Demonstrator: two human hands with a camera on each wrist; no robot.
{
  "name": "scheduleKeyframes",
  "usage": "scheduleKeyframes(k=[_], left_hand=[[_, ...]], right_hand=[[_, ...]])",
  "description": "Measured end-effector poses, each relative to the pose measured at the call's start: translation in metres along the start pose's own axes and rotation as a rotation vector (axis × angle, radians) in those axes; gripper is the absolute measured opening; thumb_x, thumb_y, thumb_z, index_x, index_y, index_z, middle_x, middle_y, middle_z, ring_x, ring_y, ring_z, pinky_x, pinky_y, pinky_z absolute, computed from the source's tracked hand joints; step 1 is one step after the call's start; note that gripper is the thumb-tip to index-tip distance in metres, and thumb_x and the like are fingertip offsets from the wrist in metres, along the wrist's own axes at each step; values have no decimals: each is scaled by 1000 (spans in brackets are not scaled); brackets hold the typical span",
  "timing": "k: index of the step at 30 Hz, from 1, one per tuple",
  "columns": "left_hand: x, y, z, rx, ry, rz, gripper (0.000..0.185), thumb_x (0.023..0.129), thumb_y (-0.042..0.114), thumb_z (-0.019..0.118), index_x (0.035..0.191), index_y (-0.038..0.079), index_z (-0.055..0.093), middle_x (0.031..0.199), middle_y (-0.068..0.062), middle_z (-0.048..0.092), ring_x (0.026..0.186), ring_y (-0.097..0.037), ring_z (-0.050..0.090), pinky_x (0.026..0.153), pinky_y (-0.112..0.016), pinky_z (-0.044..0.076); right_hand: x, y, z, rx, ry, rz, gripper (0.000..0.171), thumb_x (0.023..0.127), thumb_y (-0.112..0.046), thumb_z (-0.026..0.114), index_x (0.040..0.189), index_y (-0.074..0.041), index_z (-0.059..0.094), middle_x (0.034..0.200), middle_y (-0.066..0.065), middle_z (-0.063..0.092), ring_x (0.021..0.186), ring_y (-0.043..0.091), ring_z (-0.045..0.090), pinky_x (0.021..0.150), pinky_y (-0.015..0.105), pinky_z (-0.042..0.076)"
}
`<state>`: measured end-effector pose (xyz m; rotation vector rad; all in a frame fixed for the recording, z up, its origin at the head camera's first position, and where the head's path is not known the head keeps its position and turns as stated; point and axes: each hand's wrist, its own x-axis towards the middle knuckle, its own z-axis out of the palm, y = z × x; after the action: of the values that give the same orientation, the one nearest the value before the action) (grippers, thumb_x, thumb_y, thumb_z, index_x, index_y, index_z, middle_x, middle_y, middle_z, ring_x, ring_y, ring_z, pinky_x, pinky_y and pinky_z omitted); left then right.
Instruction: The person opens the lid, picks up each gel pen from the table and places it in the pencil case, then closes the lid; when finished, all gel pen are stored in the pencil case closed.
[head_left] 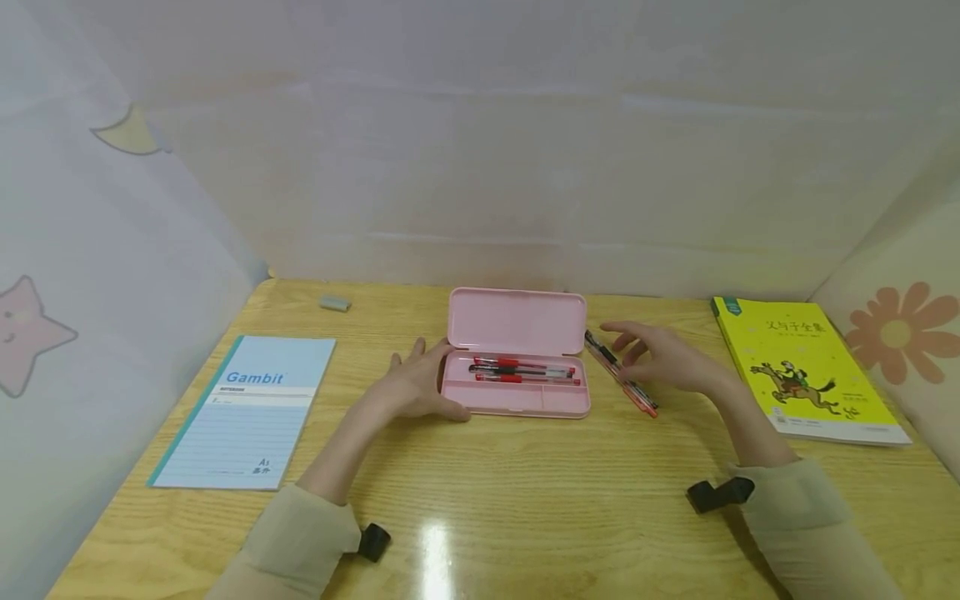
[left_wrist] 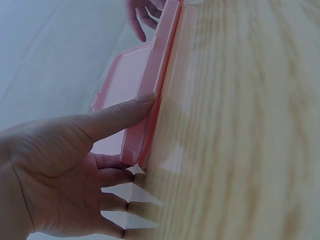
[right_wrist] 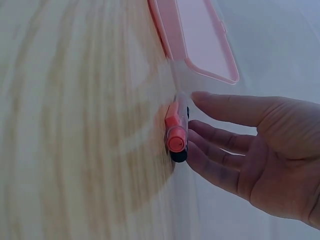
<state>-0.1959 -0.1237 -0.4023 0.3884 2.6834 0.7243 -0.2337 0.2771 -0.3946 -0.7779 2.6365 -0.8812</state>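
A pink pencil case [head_left: 514, 402] lies on the table with its lid [head_left: 517, 320] raised at the back. Several pens [head_left: 517, 371] with red and black grips lie in its rear compartment. My left hand [head_left: 415, 385] holds the case's left end, thumb [left_wrist: 120, 114] along the front wall and index finger against the end; the other fingers spread down to the table. Beside the case's right end, a red pen and a black pen [head_left: 622, 375] lie together at a slant. My right hand [head_left: 670, 358] is just right of them, fingertips [right_wrist: 192, 159] right at the pens, thumb apart from the fingers.
A light blue notebook [head_left: 247, 417] lies at the left, with a small grey-green block [head_left: 334, 303] behind it. A yellow book [head_left: 806, 367] lies at the right. Pale cloth walls [head_left: 480, 167] rise behind and beside the table.
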Motion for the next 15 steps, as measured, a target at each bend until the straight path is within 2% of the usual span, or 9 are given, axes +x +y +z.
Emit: scheduleKeyframes(k=[15], left_hand=[[-1,-1,0,-1,5,10,107,76,44,89,160,10,32,170,-18,27,159,-50,8,124,-75,5]], right_hand=[[0,-1,3,-27,-18,35,72,90,-2,76,153,-1,43,124,22,65,104,28,68,88,38,59]])
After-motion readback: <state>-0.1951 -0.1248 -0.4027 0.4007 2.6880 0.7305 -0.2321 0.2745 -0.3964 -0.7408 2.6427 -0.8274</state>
